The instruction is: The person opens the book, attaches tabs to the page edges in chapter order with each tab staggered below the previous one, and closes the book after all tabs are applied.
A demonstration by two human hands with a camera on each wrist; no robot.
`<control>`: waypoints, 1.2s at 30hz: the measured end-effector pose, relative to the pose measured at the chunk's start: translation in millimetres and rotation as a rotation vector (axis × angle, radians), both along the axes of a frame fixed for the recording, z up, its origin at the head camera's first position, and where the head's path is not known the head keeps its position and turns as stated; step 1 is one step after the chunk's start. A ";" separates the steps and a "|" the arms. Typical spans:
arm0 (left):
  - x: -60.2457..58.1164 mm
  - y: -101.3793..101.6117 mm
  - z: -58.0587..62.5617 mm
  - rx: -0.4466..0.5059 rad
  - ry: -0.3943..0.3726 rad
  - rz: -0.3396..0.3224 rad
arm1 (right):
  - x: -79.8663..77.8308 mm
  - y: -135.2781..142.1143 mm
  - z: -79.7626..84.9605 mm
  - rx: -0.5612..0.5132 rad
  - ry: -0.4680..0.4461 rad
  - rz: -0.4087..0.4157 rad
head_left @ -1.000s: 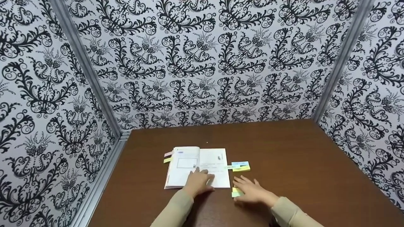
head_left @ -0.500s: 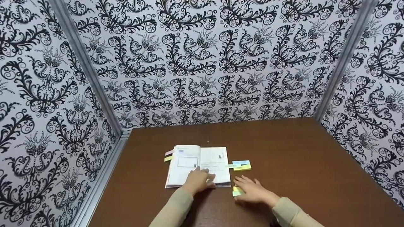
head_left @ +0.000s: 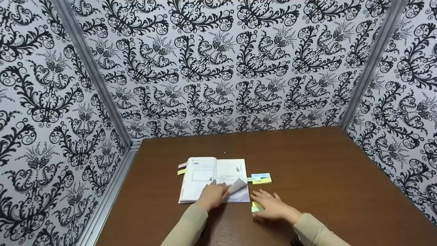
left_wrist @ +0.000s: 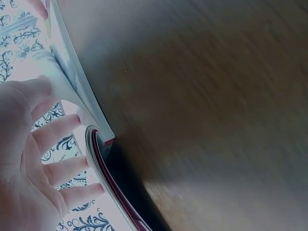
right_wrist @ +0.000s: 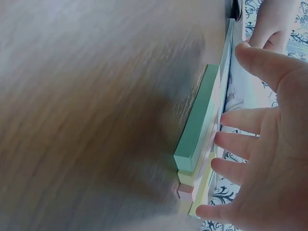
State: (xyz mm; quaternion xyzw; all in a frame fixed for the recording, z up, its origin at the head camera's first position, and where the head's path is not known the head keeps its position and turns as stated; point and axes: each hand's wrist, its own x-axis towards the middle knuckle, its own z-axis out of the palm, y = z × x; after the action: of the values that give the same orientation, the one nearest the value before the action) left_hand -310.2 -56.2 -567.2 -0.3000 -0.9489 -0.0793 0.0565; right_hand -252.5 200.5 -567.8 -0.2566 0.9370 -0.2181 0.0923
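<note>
the right page's lower corner (head_left: 238, 185) now curls up beside the left hand (head_left: 212, 196).

Head view looks down; close wrist views share the book (head_left: 223, 169).

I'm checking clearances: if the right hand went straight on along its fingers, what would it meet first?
The right hand would probably meet the open book at its right edge; height is unclear.

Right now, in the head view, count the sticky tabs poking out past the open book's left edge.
2: a pink tab farther from the person and a yellow tab nearer. Others may be hidden under the book.
</note>
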 end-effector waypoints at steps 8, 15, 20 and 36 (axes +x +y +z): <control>-3.3 -1.8 -6.7 0.033 0.063 -0.045 | 1.0 -4.8 -0.3 0.010 0.002 0.024; -6.3 -1.7 -6.8 -0.018 0.059 -0.079 | 1.0 -5.2 -0.6 0.001 0.005 0.039; -6.7 -3.6 -6.9 -0.054 0.102 -0.101 | 0.5 -5.2 -0.8 -0.020 0.000 0.041; -10.3 -6.3 -6.2 -0.004 -0.009 -0.098 | -5.3 -6.9 -2.1 -0.108 0.161 -0.058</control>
State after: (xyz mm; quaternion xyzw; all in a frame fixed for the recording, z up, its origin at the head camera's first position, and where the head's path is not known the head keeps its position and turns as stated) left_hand -320.5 -62.5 -573.3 -0.3460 -0.9335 -0.0814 0.0477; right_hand -257.8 193.6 -569.9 -0.2508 0.9353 -0.2497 -0.0037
